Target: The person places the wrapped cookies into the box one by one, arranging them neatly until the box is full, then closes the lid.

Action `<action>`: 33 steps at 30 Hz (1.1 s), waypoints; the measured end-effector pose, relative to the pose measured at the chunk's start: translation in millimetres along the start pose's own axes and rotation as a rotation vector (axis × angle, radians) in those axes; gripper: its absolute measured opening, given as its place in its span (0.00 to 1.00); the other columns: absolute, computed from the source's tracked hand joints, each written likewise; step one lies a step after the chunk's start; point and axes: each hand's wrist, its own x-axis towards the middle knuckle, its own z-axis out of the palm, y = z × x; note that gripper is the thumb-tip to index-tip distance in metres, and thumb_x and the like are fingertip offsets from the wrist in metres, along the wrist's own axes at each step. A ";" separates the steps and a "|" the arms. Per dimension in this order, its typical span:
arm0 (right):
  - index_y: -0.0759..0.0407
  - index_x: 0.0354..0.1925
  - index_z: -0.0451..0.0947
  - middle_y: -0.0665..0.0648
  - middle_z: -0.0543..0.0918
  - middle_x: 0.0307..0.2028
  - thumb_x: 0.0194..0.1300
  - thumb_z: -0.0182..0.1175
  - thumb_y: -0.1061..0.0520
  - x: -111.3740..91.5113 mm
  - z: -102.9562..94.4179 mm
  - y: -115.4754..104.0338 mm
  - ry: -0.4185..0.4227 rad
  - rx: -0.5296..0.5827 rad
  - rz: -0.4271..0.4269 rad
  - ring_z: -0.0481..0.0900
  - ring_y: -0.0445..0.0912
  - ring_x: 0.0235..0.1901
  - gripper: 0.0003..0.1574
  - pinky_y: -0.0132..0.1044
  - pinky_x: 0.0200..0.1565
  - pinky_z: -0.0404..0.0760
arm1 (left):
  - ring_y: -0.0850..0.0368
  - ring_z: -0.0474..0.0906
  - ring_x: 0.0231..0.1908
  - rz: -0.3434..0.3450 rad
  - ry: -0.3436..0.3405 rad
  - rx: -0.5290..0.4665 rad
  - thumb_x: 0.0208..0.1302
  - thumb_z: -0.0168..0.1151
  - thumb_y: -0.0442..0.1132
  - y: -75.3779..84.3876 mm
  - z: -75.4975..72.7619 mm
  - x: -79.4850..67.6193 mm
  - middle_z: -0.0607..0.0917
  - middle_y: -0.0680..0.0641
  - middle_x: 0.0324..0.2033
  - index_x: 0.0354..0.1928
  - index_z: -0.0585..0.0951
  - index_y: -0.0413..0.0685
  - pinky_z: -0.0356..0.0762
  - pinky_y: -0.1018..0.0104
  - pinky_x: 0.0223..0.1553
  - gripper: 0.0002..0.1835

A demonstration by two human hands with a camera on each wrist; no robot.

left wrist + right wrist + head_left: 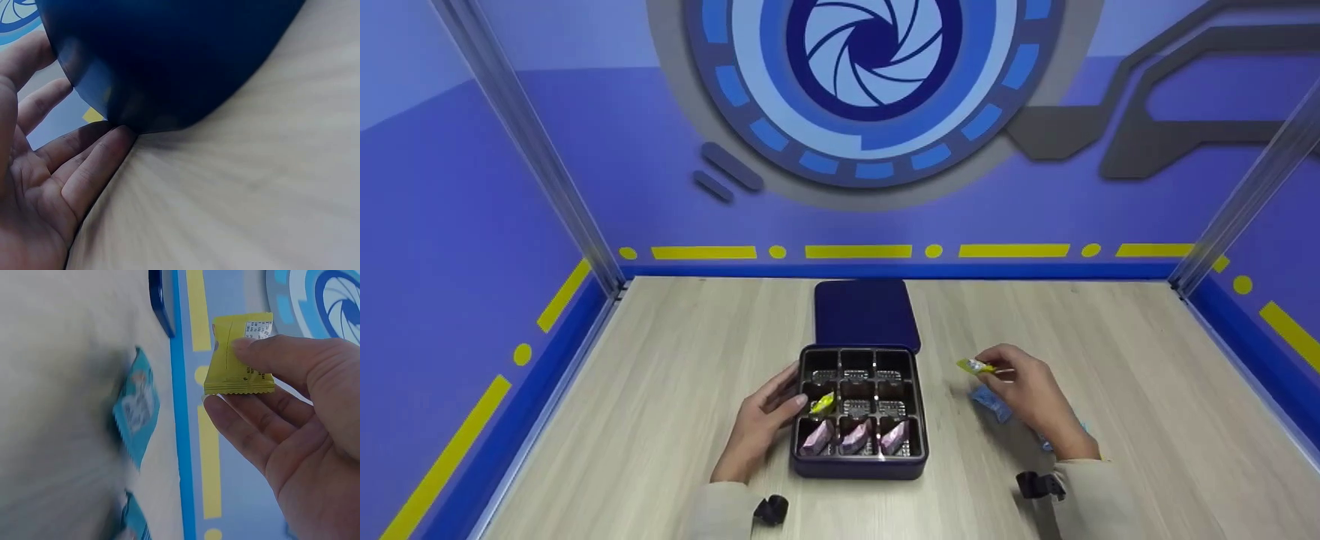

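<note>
A dark blue box (pixel 859 469) holds a black divided tray with rows of three compartments. Pinkish-purple wrapped candies (pixel 856 437) lie in the near row, one per compartment, and a yellow wrapped candy (pixel 823 403) sits in the left compartment of the middle row. My left hand (pixel 765 420) rests on the box's left side, thumb at the rim; in the left wrist view its fairly straight fingers (pixel 93 174) touch the outer wall. To the right of the box, my right hand (pixel 1027 390) pinches another yellow wrapped candy (pixel 236 363) between thumb and fingers, above the table.
The dark blue lid (pixel 864 315) lies behind the box. Blue wrapped candies (pixel 136 408) lie on the table (pixel 675 360) beneath my right hand, partly hidden by it in the head view. Blue panels (pixel 840 225) close off the back and sides.
</note>
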 end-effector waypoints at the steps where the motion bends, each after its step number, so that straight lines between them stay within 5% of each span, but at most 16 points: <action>1: 0.61 0.50 0.84 0.56 0.87 0.47 0.65 0.71 0.73 0.6 1.7 -1.8 -0.001 0.004 -0.012 0.87 0.55 0.48 0.17 0.46 0.51 0.88 | 0.39 0.72 0.71 0.003 0.000 0.002 0.75 0.68 0.37 -0.2 0.0 0.0 0.73 0.37 0.74 0.79 0.70 0.45 0.82 0.59 0.59 0.34; 33: 0.58 0.46 0.84 0.52 0.86 0.44 0.66 0.71 0.73 25.7 25.2 -35.4 -0.191 0.049 -0.251 0.89 0.53 0.45 0.15 0.49 0.48 0.89 | 0.40 0.73 0.70 0.001 0.015 -0.002 0.74 0.69 0.37 -1.5 0.0 0.6 0.74 0.37 0.73 0.79 0.71 0.44 0.82 0.60 0.59 0.34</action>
